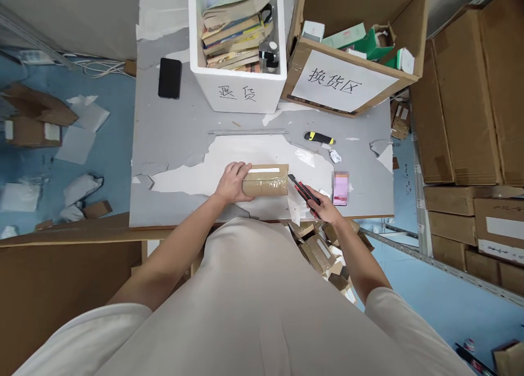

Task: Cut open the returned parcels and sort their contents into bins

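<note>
A small brown cardboard box [266,184], wrapped in shiny tape with a white strip along one edge, is on the worn table near its front edge. My left hand [234,180] grips its left end, fingers over the top. In my right hand [323,204] is a red and black utility knife [303,189], its tip pointing at the box's right end. Whether the tip touches the cardboard I cannot tell. Just right of that hand lies a phone with a pink screen [340,188]. Farther back rests a yellow and black utility knife [320,138].
At the back stand a white foam bin [237,95] of books and a cardboard carton [352,87] of small boxes. A black phone [169,78] lies back left. Opened boxes [319,253] are heaped below the front edge. Stacked cartons [466,103] line the right side.
</note>
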Tool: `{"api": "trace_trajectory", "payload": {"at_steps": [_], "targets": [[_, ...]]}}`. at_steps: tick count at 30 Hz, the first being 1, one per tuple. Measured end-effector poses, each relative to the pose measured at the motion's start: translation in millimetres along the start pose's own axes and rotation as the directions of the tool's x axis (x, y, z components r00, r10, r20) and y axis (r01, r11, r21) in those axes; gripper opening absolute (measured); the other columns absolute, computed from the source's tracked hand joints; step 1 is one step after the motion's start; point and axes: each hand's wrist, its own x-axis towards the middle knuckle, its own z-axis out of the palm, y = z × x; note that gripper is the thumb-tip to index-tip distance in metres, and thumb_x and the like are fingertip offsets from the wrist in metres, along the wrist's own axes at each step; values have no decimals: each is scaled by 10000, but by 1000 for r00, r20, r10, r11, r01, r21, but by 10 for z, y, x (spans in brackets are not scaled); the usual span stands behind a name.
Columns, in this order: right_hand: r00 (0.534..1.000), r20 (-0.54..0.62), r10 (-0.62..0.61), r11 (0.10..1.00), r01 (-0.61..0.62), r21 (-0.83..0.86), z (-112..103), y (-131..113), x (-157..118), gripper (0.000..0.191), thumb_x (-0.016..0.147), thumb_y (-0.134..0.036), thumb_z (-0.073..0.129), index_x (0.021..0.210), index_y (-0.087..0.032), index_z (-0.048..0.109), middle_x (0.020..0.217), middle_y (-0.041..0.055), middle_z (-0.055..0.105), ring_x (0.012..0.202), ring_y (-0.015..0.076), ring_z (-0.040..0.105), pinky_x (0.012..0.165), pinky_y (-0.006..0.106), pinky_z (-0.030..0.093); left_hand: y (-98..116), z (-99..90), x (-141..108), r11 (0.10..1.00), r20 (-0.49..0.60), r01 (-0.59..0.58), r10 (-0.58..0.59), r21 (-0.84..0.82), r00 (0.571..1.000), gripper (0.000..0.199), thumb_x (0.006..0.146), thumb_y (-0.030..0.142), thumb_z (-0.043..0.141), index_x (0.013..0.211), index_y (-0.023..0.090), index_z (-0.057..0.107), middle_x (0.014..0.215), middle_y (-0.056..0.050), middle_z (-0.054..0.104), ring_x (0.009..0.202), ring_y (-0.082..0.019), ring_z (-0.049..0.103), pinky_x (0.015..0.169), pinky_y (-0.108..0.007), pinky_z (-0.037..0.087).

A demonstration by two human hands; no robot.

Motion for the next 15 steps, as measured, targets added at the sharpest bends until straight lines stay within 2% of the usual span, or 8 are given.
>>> {"api": "trace_trajectory", "payload": {"at_steps": [6,9,12,15], "targets": [[990,122,66,998,-63,-27,113,106,-160,661,800,-377,604,1423,-237,436,612,-46,556,379,61,426,351,198,373,-14,-4,11,1000,3,-18,18,0,1000,1083,461,501,784,1406,165,376,1295,-163,438,1219,-395,377,1114,-531,255],[994,88,67,997,-64,-34,167,128,-218,650,795,-380,606,1413,-242,454,590,-50,551,377,66,426,344,197,363,-43,3,3,999,-4,-52,52,-11,999,1106,461,527,789,1413,148,372,1319,-175,429,1237,-395,374,1125,-522,246],[996,50,76,997,-74,-39,118,155,-277,622,804,-382,599,1399,-252,469,624,-40,582,382,69,433,356,209,377,-43,1,-5,999,5,-46,46,-15,999,1138,451,550,800,1425,153,364,1376,-186,407,1268,-408,361,1130,-528,230],[995,-87,53,998,-50,36,19,220,-279,656,775,-382,641,1390,-252,451,708,-22,631,421,90,487,402,245,428,-9,-32,-12,1000,48,-15,15,3,999,1208,411,596,819,1441,180,344,1468,-193,336,1332,-439,295,1138,-564,163]]}}
